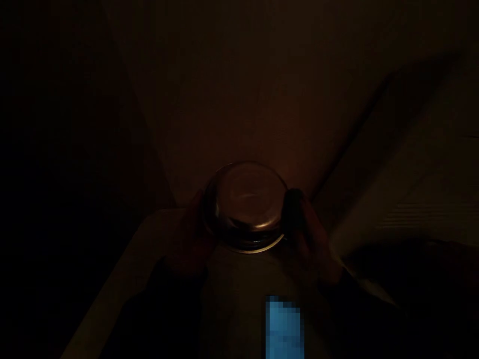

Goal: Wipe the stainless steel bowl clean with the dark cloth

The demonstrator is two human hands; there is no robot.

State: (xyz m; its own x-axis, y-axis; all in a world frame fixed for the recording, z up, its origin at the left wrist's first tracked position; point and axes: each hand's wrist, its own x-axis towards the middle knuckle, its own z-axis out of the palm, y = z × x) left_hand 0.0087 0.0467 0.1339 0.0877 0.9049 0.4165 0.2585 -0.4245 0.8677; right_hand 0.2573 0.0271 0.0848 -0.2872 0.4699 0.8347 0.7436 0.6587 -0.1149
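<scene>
A shiny round metal bowl [249,194] is held tilted in the middle of the dim head view, its smooth underside facing up toward me. My left hand [192,239] grips its left rim, with the fingers mostly lost in shadow. On the opposite side, my right hand [316,242] is closed around a dark, soft-looking pad [294,212], which touches or lies very near the bowl's right edge. Too little light falls here to show what the pad is made of. The inside of the bowl is hidden.
Below the hands is a pale tabletop [235,299] with a rounded left corner. A bright blue pixelated rectangle [284,329] shows at the bottom. Brownish wall [239,99] rises behind, and a light ridged surface [419,209] lies at right, near a dark shape.
</scene>
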